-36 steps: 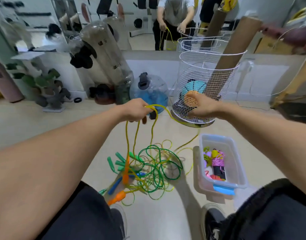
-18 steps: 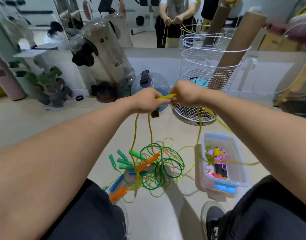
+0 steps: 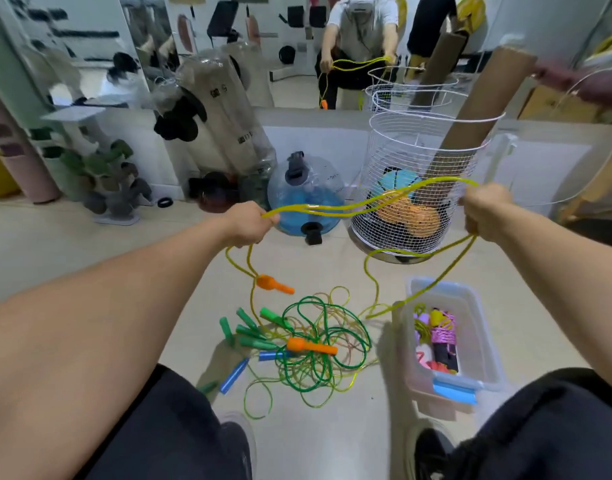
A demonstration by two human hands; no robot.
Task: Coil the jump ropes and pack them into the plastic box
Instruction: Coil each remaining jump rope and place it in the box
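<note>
A yellow jump rope (image 3: 366, 202) is stretched in a doubled span between my left hand (image 3: 245, 223) and my right hand (image 3: 486, 213), both closed on it. One of its orange handles (image 3: 273, 284) dangles below my left hand; the other orange handle (image 3: 311, 347) lies on the pile. The rope's loose end runs down from my right hand over the clear plastic box (image 3: 477, 344), which holds coiled pink and yellow ropes. A tangled pile of green and yellow ropes (image 3: 318, 351) with green and blue handles lies on the floor between my knees.
A white wire basket (image 3: 418, 161) with balls and a cardboard tube stands behind the box. A blue water ball (image 3: 304, 199) and a clear punching bag (image 3: 221, 112) sit to its left against a mirrored wall. My shoes (image 3: 425, 452) are near the pile.
My hands, together half a second ago, have moved wide apart, pulling the yellow rope taut between them. An orange handle has lifted off the pile and hangs below my left hand.
</note>
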